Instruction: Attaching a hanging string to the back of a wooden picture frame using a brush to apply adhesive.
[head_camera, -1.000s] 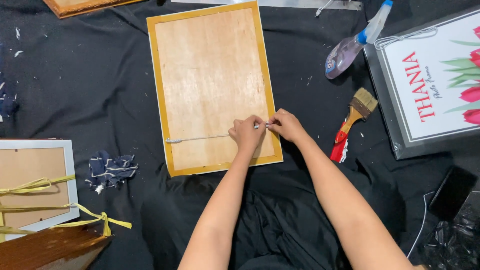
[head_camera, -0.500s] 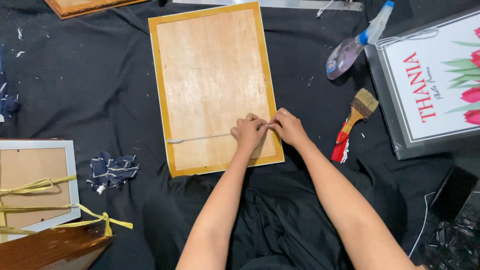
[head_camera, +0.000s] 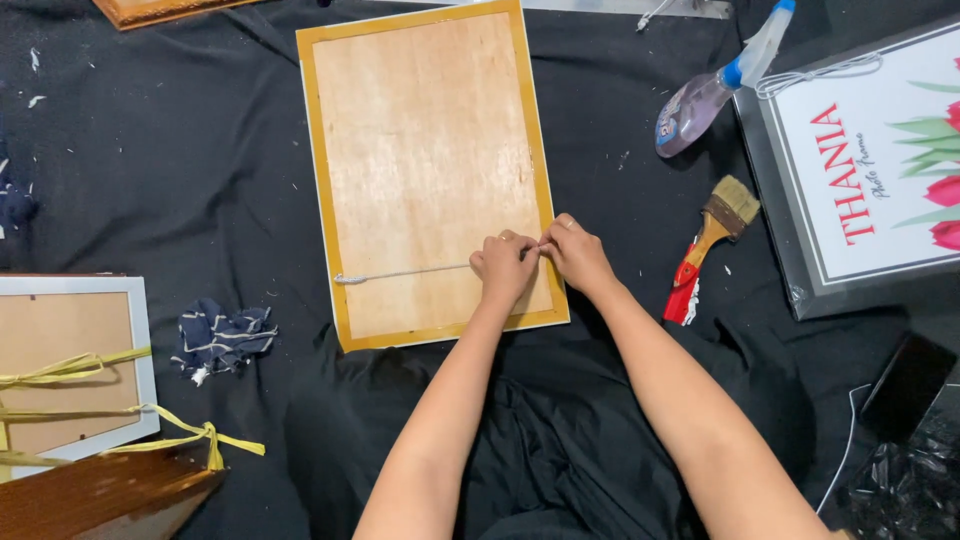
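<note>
Head view: nearest the camera, two bare forearms reach up over a black cloth (head_camera: 150, 180) to a frame (head_camera: 430, 170) lying face down. The left hand (head_camera: 505, 270) and right hand (head_camera: 578, 255) meet over the frame's lower right part, beside its right border. Both sets of fingers are pinched together on the right end of a thin pale cord (head_camera: 400, 273); their tips touch each other at that spot. The cord runs straight across the frame's back, from a small fastening near the left border to the hands.

The frame is an upright rectangle. Its back is a pale, blotchy wooden board with faint grain, edged all round by a flat mustard-yellow band. It lies on the cloth with its lower edge near the person.

Left of the frame's lower corner is a crumpled blue striped rag (head_camera: 225, 338). Further left, well apart from the frame, lies a white frame (head_camera: 70, 370) tied with yellow ribbon, and below it a dark wooden piece (head_camera: 100, 495). Right of the frame, near the right hand, lies a brush (head_camera: 712, 245) with a red handle and pale bristles. Beyond it, up and to the right of the frame, are a spray bottle (head_camera: 705, 95) on its side and a grey-edged picture (head_camera: 860, 170) with red tulips. At the top left, another wooden frame corner (head_camera: 160, 10) shows.
</note>
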